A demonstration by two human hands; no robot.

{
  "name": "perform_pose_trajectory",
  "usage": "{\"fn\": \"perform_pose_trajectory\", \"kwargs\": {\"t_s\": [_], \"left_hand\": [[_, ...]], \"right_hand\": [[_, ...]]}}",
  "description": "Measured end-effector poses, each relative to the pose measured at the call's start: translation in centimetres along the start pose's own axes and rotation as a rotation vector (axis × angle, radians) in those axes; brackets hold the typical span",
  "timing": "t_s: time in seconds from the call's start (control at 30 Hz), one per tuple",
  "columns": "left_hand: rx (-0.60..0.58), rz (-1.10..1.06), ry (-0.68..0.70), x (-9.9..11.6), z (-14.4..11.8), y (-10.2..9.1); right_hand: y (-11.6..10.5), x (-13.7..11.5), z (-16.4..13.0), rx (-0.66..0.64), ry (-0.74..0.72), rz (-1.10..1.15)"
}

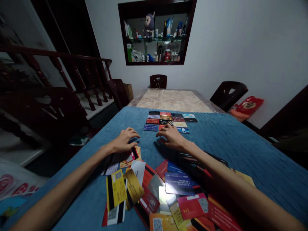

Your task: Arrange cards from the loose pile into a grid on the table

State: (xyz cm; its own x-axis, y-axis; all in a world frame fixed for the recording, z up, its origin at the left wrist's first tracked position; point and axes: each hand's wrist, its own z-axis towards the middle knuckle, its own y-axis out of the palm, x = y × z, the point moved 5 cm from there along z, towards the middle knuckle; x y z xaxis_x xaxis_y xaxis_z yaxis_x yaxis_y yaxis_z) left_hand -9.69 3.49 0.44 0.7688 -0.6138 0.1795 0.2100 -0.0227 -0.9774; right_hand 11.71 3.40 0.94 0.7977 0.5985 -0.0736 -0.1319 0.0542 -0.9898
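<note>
Rowed cards lie long axis sideways, left hand loosely empty, right hand half-curled (hold unclear).

Blue cloth left passage along the right edge of the table, while heaped cards obstructed the near side.

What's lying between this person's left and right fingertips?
In the head view, only bare blue cloth separates the left hand and right hand; a blue card lies just beyond the gap.
</note>
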Motion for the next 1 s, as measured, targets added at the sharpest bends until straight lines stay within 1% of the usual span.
{"fn": "perform_pose_trajectory", "kwargs": {"t_s": [0.13, 0.17, 0.23, 0.33, 0.5, 0.63, 0.83, 1.0], "left_hand": [[-0.17, -0.088, -0.006, -1.4, -1.5, 0.0], [-0.197, -0.105, -0.01, -1.6, -1.7, 0.1], [-0.213, -0.123, -0.019, -2.0, -2.0, 0.4], [-0.189, -0.125, -0.05, -2.1, -2.0, 0.9], [-0.14, -0.097, -0.089, -1.6, -1.6, 1.7], [-0.073, -0.039, -0.111, -0.8, -1.6, 2.0], [0.033, 0.059, -0.13, 0.6, -1.4, 2.6], [0.07, 0.158, -0.1, 2.1, -1.5, 2.8]], "right_hand": [[0.0, -3.0, -0.7, 0.008, -0.102, 0.052], [0.1, -3.7, -0.9, 0.007, -0.124, 0.063], [0.3, -4.8, -1.1, 0.004, -0.153, 0.08], [0.7, -5.7, -1.4, -0.011, -0.167, 0.087], [1.6, -5.9, -1.5, -0.039, -0.15, 0.075], [2.3, -6.2, -1.6, -0.035, -0.142, 0.062], [2.9, -6.4, -1.5, -0.002, -0.092, 0.065], [3.1, -6.5, -1.7, 0.004, -0.101, 0.078]]}}
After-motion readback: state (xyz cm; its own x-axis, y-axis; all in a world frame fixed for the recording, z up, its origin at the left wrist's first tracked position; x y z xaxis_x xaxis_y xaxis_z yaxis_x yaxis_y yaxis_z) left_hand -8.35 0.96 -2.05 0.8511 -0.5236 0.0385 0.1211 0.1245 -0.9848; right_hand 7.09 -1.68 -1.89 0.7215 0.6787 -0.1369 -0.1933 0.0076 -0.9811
